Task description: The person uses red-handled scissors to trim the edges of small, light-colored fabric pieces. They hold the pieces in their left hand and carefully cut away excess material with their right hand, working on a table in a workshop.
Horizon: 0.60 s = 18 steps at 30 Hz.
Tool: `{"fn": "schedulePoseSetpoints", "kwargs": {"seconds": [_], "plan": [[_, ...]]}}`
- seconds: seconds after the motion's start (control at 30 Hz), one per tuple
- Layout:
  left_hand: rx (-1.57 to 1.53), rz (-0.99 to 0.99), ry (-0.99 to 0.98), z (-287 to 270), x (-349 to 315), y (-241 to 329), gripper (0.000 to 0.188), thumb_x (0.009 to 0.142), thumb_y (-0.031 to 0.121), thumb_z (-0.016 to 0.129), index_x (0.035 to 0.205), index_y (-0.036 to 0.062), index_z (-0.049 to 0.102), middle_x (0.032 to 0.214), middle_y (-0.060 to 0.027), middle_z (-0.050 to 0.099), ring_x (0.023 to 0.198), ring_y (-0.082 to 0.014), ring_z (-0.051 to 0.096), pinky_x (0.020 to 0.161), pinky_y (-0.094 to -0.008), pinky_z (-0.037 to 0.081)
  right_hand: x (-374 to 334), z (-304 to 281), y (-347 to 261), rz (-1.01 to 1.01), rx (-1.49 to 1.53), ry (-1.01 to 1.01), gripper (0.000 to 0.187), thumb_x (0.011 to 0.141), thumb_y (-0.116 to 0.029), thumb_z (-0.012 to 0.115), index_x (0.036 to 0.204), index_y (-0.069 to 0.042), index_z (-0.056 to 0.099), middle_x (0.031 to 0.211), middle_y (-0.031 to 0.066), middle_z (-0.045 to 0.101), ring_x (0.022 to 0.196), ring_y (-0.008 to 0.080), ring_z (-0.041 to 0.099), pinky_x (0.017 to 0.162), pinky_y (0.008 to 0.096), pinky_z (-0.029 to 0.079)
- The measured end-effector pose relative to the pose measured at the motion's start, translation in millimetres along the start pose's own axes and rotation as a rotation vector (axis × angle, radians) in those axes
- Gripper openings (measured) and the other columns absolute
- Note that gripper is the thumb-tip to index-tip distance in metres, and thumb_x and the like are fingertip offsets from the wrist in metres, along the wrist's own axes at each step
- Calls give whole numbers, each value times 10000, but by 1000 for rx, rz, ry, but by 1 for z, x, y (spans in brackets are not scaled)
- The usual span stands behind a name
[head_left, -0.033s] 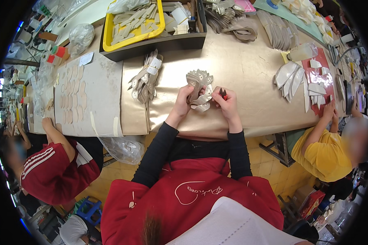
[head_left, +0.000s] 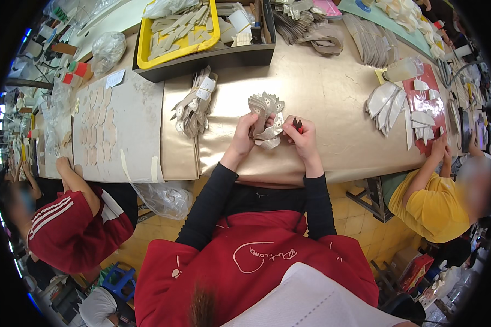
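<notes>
Above the gold-coloured table covering, my left hand (head_left: 245, 131) is closed round a bundle of grey-beige cut pieces (head_left: 262, 108), which look like shoe-upper parts with small holes. The bundle fans out beyond my fingers and curls toward me at its lower end. My right hand (head_left: 303, 138) is closed on small snips (head_left: 297, 125) with dark tips and a red handle, tips pointing away from me. Its thumb and fingertips are at the right edge of the bundle; whether they pinch a piece is too small to tell. Left of my hands lies another tied bundle (head_left: 193, 106) with a white label.
A yellow tray (head_left: 217, 38) of beige strips rests on a black box (head_left: 213, 59) at the back. Stacks of grey pieces (head_left: 368, 41) lie back right, white pieces (head_left: 386, 106) to the right. Co-workers sit on both sides, one in red (head_left: 82, 229), one in yellow (head_left: 433, 201).
</notes>
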<state>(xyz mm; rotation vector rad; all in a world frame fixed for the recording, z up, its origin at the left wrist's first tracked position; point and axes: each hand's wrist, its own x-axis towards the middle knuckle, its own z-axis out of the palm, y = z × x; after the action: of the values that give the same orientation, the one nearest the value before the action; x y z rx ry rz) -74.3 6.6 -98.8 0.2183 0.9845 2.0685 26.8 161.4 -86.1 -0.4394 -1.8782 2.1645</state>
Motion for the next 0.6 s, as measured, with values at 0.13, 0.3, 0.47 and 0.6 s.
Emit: {"fn": "schedulePoseSetpoints", "kwargs": {"seconds": [0.13, 0.3, 0.47, 0.6], "plan": [[4, -92, 45, -4, 11, 8, 334, 988, 237, 499, 1096, -56, 619, 977, -107, 676, 887, -165, 652, 813, -301, 537, 5, 0, -1, 7, -7, 0, 204, 912, -113, 650, 726, -34, 620, 661, -18, 570, 544, 36, 459, 486, 197, 349], [-19, -149, 100, 2, 12, 9, 231, 968, 169, 597, 1073, -36, 617, 975, -86, 690, 842, -132, 669, 766, -272, 552, 6, 0, -1, -18, 1, -1, 195, 916, -105, 646, 739, -29, 626, 616, -38, 554, 529, 26, 444, 484, 209, 340], [50, -114, 150, 7, 11, 9, 236, 921, 118, 682, 1078, -45, 613, 991, -99, 700, 863, -125, 680, 749, -272, 561, 6, 0, 0, -29, 13, -1, 206, 922, -108, 639, 731, -32, 619, 613, -40, 549, 527, 26, 441, 483, 208, 337], [116, -100, 148, 6, 11, 7, 216, 919, 81, 668, 1088, -43, 614, 988, -94, 701, 848, -118, 679, 733, -263, 560, 6, 0, 0, -17, 28, 11, 220, 932, -117, 631, 730, -31, 616, 612, -31, 548, 527, 28, 447, 483, 206, 338]]}}
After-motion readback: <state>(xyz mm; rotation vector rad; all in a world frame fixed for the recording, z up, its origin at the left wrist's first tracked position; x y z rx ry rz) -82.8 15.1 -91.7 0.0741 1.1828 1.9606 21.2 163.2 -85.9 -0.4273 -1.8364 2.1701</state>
